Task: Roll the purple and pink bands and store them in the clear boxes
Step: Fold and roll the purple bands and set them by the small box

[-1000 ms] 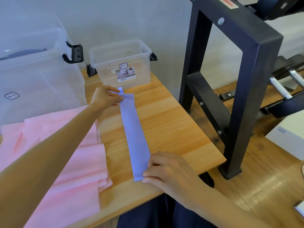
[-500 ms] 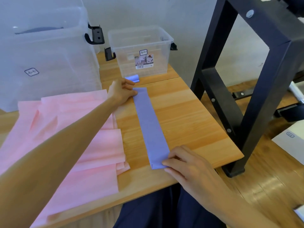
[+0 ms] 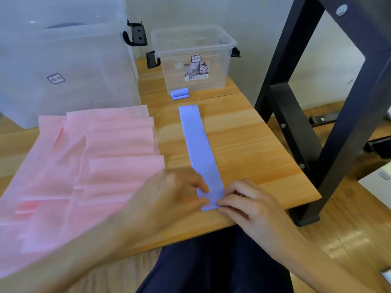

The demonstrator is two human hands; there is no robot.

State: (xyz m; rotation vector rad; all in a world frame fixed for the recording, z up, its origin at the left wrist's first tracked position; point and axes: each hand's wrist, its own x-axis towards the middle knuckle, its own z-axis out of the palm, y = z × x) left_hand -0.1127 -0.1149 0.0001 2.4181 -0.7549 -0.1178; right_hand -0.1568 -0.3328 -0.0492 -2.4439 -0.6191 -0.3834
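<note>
A purple band (image 3: pixel 198 144) lies flat and stretched out on the wooden table (image 3: pixel 243 144), running away from me. My left hand (image 3: pixel 175 193) and my right hand (image 3: pixel 249 204) both pinch its near end, one from each side. A small rolled purple band (image 3: pixel 179 94) sits in front of the small clear box (image 3: pixel 194 60). Several pink bands (image 3: pixel 95 166) lie spread over the left of the table. A large clear box (image 3: pixel 63 60) stands at the back left.
A black metal frame (image 3: pixel 317 102) stands just right of the table. The near table edge runs under my hands, with my dark-clothed lap below it. A white box (image 3: pixel 376 182) sits on the wooden floor at the right.
My left hand let go of the band's far end and came back to its near end beside my right hand. The rolled purple band by the small box came into sight.
</note>
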